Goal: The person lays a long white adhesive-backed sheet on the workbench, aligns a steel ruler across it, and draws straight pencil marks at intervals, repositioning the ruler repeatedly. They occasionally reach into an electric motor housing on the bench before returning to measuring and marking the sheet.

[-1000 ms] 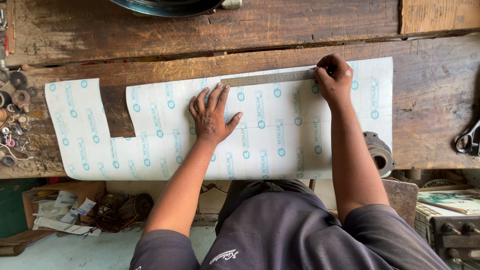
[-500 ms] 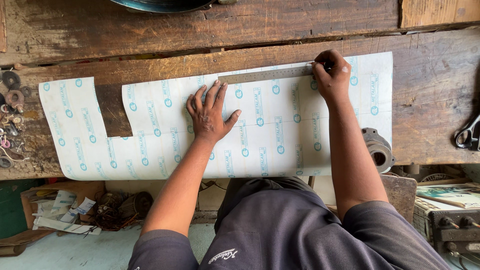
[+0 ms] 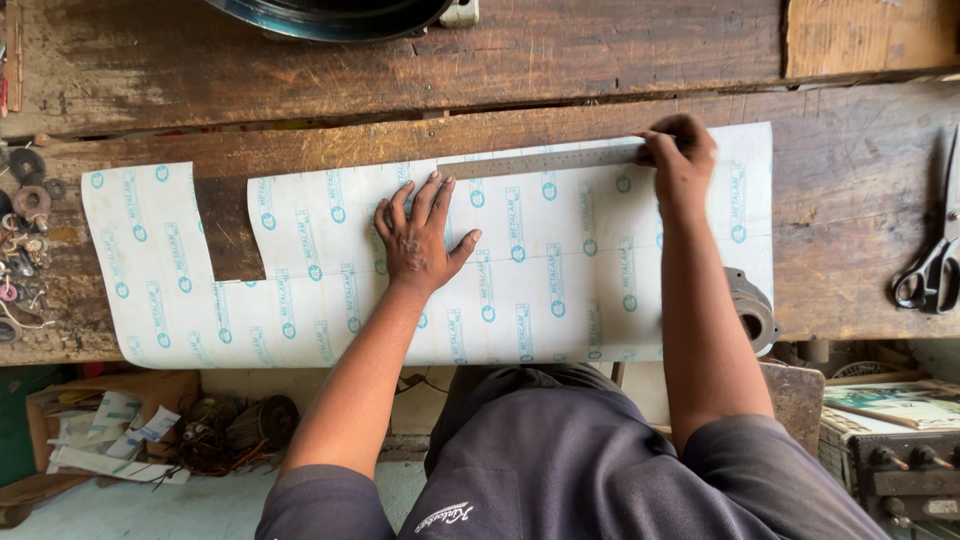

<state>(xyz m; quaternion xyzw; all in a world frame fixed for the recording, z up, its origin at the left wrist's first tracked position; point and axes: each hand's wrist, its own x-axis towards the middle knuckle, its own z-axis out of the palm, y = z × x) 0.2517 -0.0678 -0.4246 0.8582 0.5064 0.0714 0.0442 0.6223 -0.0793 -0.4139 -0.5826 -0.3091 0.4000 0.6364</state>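
A long white sheet [image 3: 300, 260] printed with small blue marks lies flat on a worn wooden workbench [image 3: 500, 90]; a rectangular notch is cut out near its left end. A metal ruler [image 3: 545, 160] rests along the sheet's far edge. My left hand [image 3: 418, 238] presses flat on the sheet, fingers spread, fingertips touching the ruler's left end. My right hand [image 3: 680, 155] is closed at the ruler's right end, fingers curled as if around a small marking tool, which is hidden.
Black-handled scissors [image 3: 935, 260] lie at the bench's right end. Washers and small metal parts [image 3: 22, 230] are scattered at its left end. A dark round object [image 3: 330, 15] sits at the far edge. A metal vise [image 3: 752, 310] is under the front edge. Boxes and clutter lie on the floor.
The view has drifted slightly. My right hand has shifted a little along the ruler's right end; my left hand stays pressed flat on the sheet.
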